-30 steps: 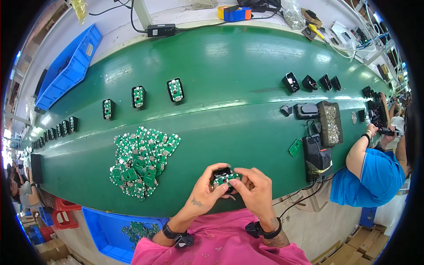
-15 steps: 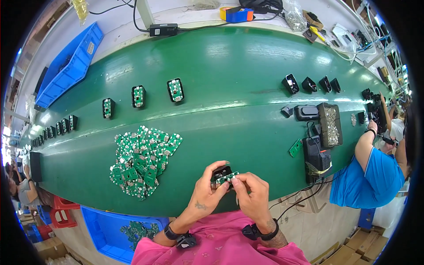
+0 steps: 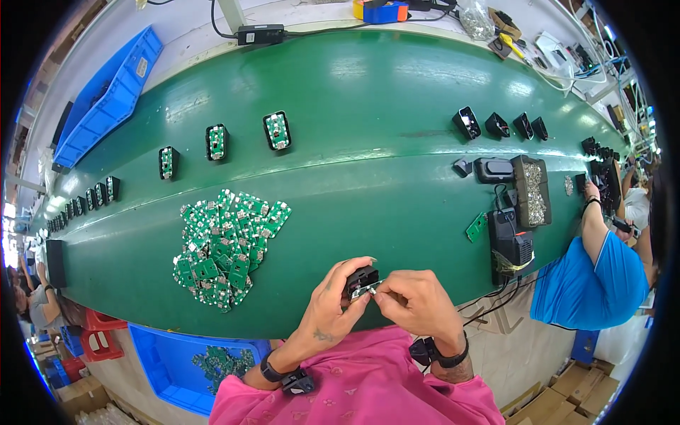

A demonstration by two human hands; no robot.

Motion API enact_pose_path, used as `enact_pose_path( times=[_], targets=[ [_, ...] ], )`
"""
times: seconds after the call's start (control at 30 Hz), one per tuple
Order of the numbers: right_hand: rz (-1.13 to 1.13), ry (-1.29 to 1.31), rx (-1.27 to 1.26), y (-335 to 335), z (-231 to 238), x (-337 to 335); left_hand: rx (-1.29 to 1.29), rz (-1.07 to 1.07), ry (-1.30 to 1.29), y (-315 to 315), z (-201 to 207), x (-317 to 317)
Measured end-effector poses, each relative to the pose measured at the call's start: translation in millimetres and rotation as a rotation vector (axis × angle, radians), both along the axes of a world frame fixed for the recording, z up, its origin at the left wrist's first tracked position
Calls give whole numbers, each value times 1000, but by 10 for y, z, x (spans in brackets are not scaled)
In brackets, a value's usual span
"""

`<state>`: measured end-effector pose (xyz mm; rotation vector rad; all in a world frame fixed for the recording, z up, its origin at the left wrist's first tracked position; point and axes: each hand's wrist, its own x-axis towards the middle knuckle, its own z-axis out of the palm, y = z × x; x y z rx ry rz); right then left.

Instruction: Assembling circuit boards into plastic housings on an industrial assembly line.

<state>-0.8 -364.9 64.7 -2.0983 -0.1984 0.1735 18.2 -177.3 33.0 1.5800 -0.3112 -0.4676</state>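
In front of my chest, my left hand is closed around a small black plastic casing, its thumb near the casing's lower edge. A green circuit board sits tilted at the casing's near side, seen almost edge-on. My right hand is closed, thumb and forefinger pinching at the board's right end; the exact contact is partly covered by fingers. To the left lies a heap of green circuit boards. Farther off stand black casings with boards inside, such as a filled casing.
At right are a black corded device, a tray of small metal parts, a loose board and empty-looking casings. Blue bins stand far left and below the table. A co-worker in blue sits at right.
My right hand has turned and shifted slightly right, its fingers curling in at the board's end. The board now appears more edge-on. The view has shifted slightly.
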Motion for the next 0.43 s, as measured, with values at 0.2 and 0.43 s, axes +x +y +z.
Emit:
enact_pose_path(
  times=[0.2,0.43],
  targets=[
    [33,29,-13,-11,25,16,72,-30,-68,11,75,50],
    [122,-43,9,-74,-88,15,159,-105,-152,38,47,74]
  ],
)
